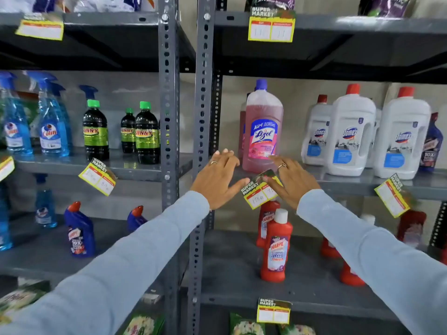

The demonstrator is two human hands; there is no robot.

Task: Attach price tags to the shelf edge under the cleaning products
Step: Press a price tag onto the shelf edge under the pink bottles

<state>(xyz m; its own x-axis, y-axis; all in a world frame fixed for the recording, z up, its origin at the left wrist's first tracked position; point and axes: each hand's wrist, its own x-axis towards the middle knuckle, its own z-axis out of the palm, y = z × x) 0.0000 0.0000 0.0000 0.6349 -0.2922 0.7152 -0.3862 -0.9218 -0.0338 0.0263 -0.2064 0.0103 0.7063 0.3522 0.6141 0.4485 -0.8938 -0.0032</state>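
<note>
Both hands press a yellow-bordered paper price tag (261, 189) onto the grey metal shelf edge (343, 184) below the pink floor-cleaner bottle (263, 126), right hand (291, 181) pinching its top, left hand (217, 175) spread flat, thumb steadying its corner, probably to seat it.

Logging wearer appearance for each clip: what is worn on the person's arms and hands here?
Both arms wear long, plain pale grey-blue fabric sleeves ending at the wrists, with no visible markings. The hands are bare, without gloves. The left hand has a thin ring on one finger, and the right hand also has a thin ring. No watch or bracelet is visible.
</note>
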